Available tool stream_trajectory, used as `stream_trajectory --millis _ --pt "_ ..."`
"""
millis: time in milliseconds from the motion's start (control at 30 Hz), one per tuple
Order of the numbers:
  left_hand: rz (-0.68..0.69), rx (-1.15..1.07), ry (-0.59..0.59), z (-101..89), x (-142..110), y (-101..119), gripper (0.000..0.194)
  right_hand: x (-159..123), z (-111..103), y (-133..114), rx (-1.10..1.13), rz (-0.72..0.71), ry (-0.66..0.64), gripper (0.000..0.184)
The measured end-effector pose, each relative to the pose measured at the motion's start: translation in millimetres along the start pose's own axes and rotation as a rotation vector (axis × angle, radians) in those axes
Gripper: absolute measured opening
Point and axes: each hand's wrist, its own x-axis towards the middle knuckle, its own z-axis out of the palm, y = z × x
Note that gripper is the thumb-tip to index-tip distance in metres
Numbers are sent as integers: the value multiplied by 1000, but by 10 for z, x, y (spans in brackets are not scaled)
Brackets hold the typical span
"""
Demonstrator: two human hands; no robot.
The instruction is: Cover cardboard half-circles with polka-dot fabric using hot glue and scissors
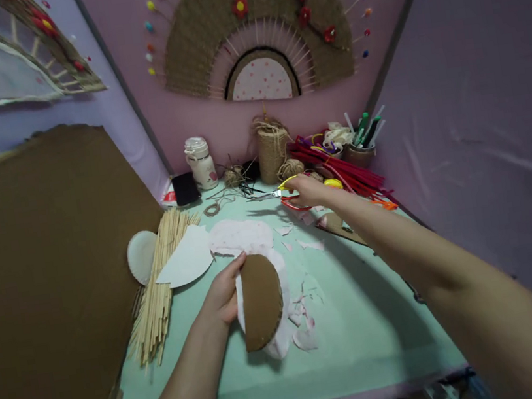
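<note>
A white bottle [202, 167] stands upright; a black object [186, 189] lies beside it.

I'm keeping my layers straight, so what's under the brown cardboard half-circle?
Pale, thin material sticks out from under the cardboard half-circle in the left hand. The part directly beneath the cardboard is covered.

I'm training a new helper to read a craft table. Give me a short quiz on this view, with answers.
1. What does the left hand hold? A) a bundle of sticks; B) a half-round cardboard piece; C) a green pen.
2. True or false: the right hand has the scissors by the handle end, blades pointing left.
3. Fill in: from the wearer's view, the white bottle stands to the ____ of the tall twine roll.

Key: 1 B; 2 true; 3 left.
</note>
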Motion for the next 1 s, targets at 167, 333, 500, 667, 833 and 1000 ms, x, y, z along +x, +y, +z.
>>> stream_trajectory --millis 167,333,500,667,833,1000 --pt "25 -16 39 20 -10 27 31 378 191 -282 38 -80 -102 32" --pt "43 -60 96 45 -33 41 26 583 252 -433 37 -12 -91 32" --pt "-5 -47 72 33 -24 41 30 364 161 -207 29 193 10 33" --pt "-18 -40 54 26 -29 25 29 -130 198 88 60 366 -115 33" --pt "8 -19 93 56 -52 17 27 -337 359 -65 80 443 -163 34" --pt "27 -13 120 73 -48 19 25 -447 385 -489 93 406 -120 34"
